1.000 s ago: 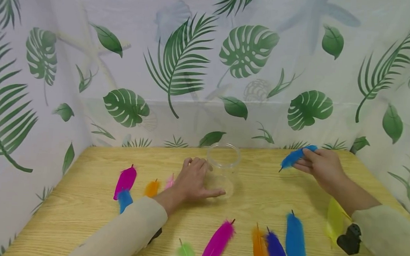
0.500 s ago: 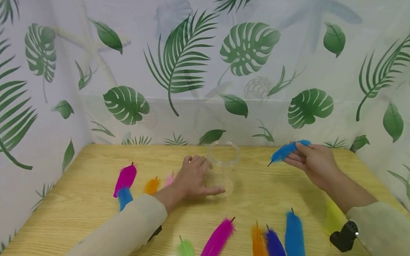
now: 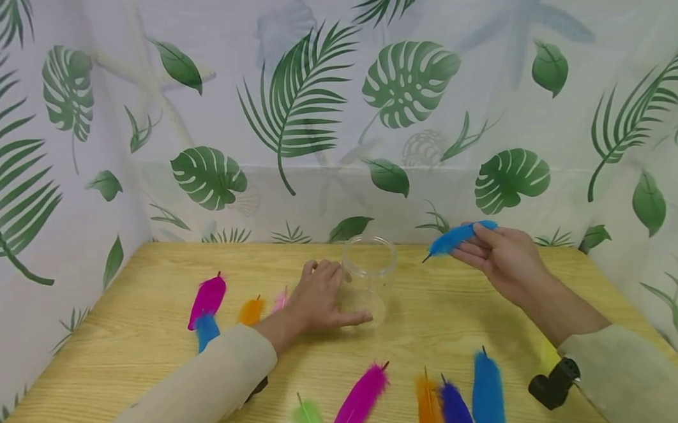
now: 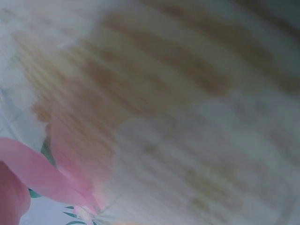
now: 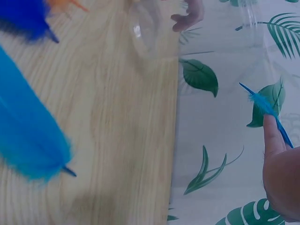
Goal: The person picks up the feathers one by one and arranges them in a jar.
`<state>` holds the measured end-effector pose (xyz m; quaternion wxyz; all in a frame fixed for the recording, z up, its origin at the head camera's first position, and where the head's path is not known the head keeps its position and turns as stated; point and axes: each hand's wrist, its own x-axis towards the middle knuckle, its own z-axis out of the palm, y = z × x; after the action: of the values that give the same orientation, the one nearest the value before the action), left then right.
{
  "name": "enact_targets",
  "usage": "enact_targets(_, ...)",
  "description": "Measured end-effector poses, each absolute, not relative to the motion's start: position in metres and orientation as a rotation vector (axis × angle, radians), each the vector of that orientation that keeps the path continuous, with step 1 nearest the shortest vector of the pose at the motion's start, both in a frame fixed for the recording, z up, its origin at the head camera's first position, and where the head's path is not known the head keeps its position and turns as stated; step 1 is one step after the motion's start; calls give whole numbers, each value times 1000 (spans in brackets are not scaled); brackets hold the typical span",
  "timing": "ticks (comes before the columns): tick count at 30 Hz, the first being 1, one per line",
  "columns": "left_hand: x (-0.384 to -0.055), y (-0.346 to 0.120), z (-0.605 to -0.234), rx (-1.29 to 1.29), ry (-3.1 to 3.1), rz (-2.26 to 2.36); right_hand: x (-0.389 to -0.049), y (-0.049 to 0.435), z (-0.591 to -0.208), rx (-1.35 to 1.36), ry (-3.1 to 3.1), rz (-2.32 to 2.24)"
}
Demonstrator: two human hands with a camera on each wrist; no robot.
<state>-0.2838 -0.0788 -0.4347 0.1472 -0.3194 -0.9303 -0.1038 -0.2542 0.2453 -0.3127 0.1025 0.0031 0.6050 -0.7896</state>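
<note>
1. Head view: nearest, loose feathers [image 3: 358, 401] lie on the table [image 3: 419, 337], quills mostly pointing away from the person.
2. Beyond them, the left hand [image 3: 323, 297] cups the left side of an upright clear jar [image 3: 381, 284], thumb in front.
3. The right hand [image 3: 509, 259] pinches a blue feather [image 3: 455, 239] between thumb and fingers, raised right of the jar; its long axis slants, quill tip down-left towards the rim.
4. A gap separates feather and jar; close behind, the table's far edge meets leaf-print cloth [image 3: 293, 212].
</note>
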Motion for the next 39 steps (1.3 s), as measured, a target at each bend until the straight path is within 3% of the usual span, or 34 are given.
enact_targets(18,-284,-78,-435,-922,-2699,-309,-254,198,-283,-14,1619,-2452)
enact_targets(39,-284,-79,-433,-908,-2702,-258,-255,173,-291,-78,1702,-2360)
